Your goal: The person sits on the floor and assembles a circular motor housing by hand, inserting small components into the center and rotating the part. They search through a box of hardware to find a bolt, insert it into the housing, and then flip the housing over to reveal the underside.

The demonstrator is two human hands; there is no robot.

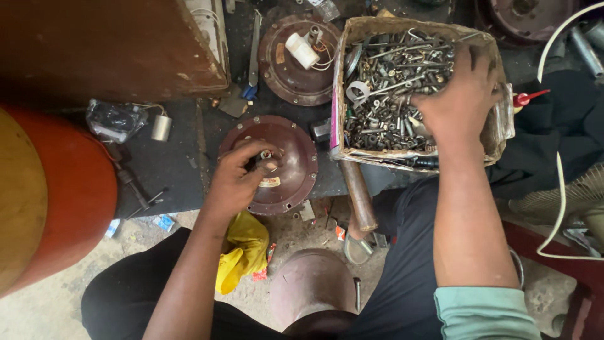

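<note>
Pinching a small part on the round brown cover [277,165], the left hand [242,173] works beside the box of screws [377,94] (right hand [462,101] spread wide inside).

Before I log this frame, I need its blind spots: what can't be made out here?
Head view only:
- What the right hand grips: its fingertips are buried among the screws and bolts in the cardboard box.
- The small part pinched by the left hand at the centre of the round maroon cover: too small, fingers cover it.
- The dome-shaped housing below: its underside is turned away from the camera.
</note>
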